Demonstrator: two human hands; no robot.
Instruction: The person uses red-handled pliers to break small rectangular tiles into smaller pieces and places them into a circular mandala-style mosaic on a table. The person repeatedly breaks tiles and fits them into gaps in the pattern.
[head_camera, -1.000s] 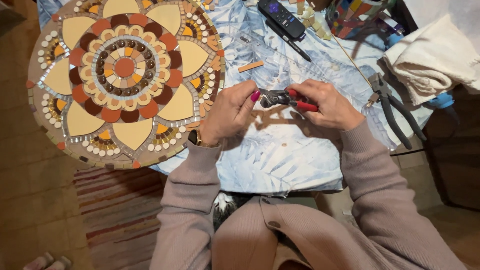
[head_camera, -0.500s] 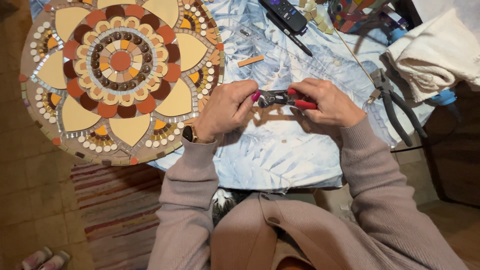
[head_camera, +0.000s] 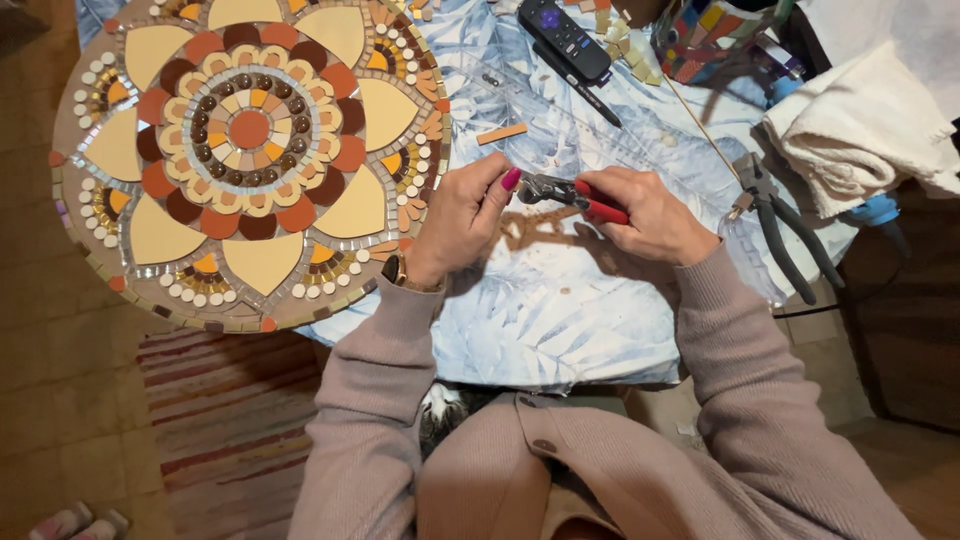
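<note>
A: So, where are the hands now?

B: Both are over the leaf-printed pale blue cloth (head_camera: 560, 320) that covers the surface. The right hand (head_camera: 655, 215) has its fingers closed around the red handles of the metal tile nippers (head_camera: 570, 193). The left hand (head_camera: 465, 215) is at the metal head of the tool, thumb and fingers pinched together there. I think it holds a very small piece at the jaws, but the piece itself is too small to see.

A: And what lies around them?

B: To the left is the round mosaic panel with the flower pattern in cream, brown and orange tiles (head_camera: 250, 150); its edge is just beside the left wrist. A small orange tile strip (head_camera: 502, 133) lies on the cloth above the hands. Farther up there is a black remote control (head_camera: 568, 40), and at the right a second pair of pliers with dark handles (head_camera: 785, 235) beside a folded cream towel (head_camera: 860, 125).

A: What could go wrong from here?

B: In my judgement, the pinching fingers are very near the cutting jaws, so a hard squeeze could nip the fingertip. Also a chip could fly off or fall on the striped rug (head_camera: 225, 420) below, because nothing catches it. A crooked grip may break the piece badly.
</note>
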